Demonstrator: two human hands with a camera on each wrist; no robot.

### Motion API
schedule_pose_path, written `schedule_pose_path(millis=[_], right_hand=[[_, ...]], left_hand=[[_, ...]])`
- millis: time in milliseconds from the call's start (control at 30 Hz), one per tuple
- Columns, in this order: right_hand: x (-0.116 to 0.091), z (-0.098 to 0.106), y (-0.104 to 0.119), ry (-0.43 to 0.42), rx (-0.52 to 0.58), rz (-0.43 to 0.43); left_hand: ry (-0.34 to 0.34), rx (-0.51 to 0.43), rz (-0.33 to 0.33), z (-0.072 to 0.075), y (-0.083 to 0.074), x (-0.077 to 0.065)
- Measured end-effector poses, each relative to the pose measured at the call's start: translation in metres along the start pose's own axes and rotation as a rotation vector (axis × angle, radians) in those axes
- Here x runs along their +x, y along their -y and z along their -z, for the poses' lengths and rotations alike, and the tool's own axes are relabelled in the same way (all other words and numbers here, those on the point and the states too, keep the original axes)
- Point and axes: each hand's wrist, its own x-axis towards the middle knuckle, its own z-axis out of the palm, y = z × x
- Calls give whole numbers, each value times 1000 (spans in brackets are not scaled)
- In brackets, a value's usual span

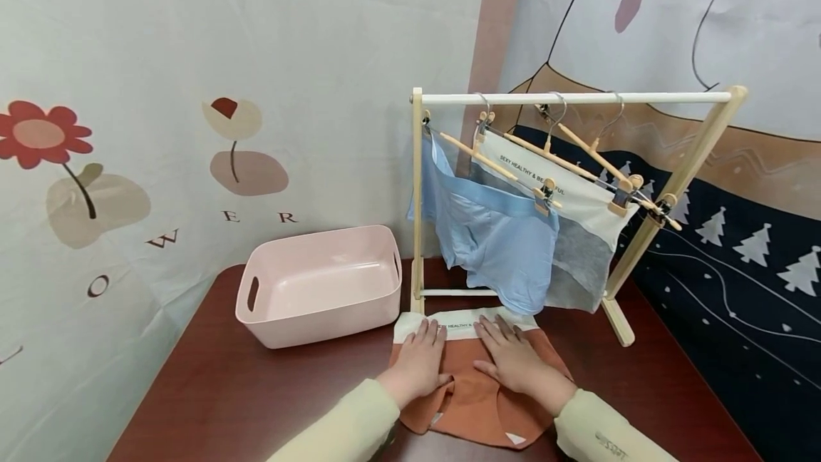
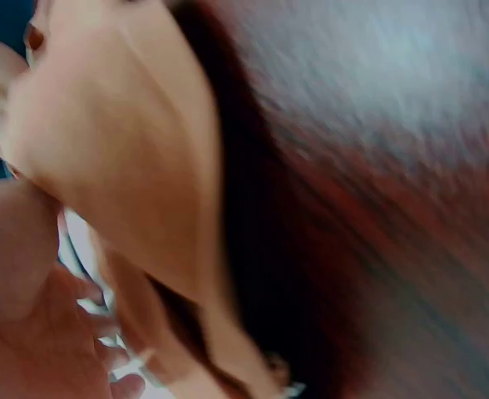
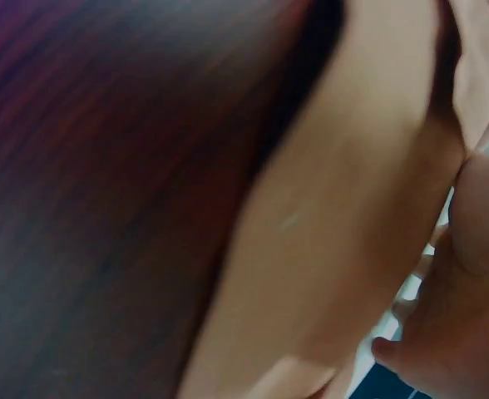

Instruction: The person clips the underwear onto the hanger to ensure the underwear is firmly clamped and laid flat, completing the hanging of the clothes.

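Rust-orange boxer briefs (image 1: 471, 408) with a white lettered waistband lie on the table in front of the drying rack. My left hand (image 1: 417, 366) rests on their left half, fingers straight and reaching onto the waistband. On the right half lies my right hand (image 1: 516, 366), its fingers spread over the cloth and waistband. Both wrist views are blurred; the left one shows the orange cloth (image 2: 120, 141) beside my hand, the right one a strip of the same fabric (image 3: 328, 224) along the table. Neither hand pinches the cloth.
Behind the briefs stands a wooden rack with a white top bar (image 1: 449, 99). Light blue boxer briefs (image 1: 500, 234) and grey ones with a white waistband (image 1: 580, 262) hang there from clip hangers (image 1: 477, 155). A pink basket (image 1: 321, 326) sits to the left.
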Motion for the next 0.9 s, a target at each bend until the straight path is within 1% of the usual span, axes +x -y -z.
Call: schedule_pose_path(millis=[67,167,233,300,333,367,433,500,533,567,600,633,667,733,767,833,900], right_hand=[[0,-2,-3,36,18,-11],[-3,-4,-11,79,44,-56],[-5,-3,-16,93,59,-90],[-7,0,-17,86,77,-105],[-7,1,-17,68,70,-104],[-8,2,-15,41,62,-98],[-12,6,-9,-37,34,-69],[-18,11,-1,-121,2,-46],[-22,14,3,-148,-6,-38],[-26,17,8,-158,7,-38],[-31,21,13,-144,38,-46],[-36,24,17,-114,78,-53],[-41,27,21,-70,119,-63],[-50,31,27,60,212,-100],[-53,31,29,120,243,-118],[-58,29,31,218,284,-131],[-61,26,33,258,292,-127]], left_hand=[[35,26,-18,-1,1,1],[56,25,-36,-1,5,1],[53,9,-28,0,8,3],[41,-6,-17,0,10,4],[26,-17,-16,1,11,4],[-6,-21,-27,1,11,4],[-106,-67,-54,2,10,1],[-198,-124,-84,5,5,-5],[-228,-163,-102,7,1,-10],[-236,-205,-113,10,-3,-16],[-221,-249,-120,13,-8,-23],[-181,-273,-121,16,-12,-30],[-126,-291,-119,18,-17,-37],[9,-328,-97,20,-23,-48],[60,-324,-83,20,-26,-52],[137,-296,-55,18,-28,-57],[164,-270,-40,16,-30,-58]])
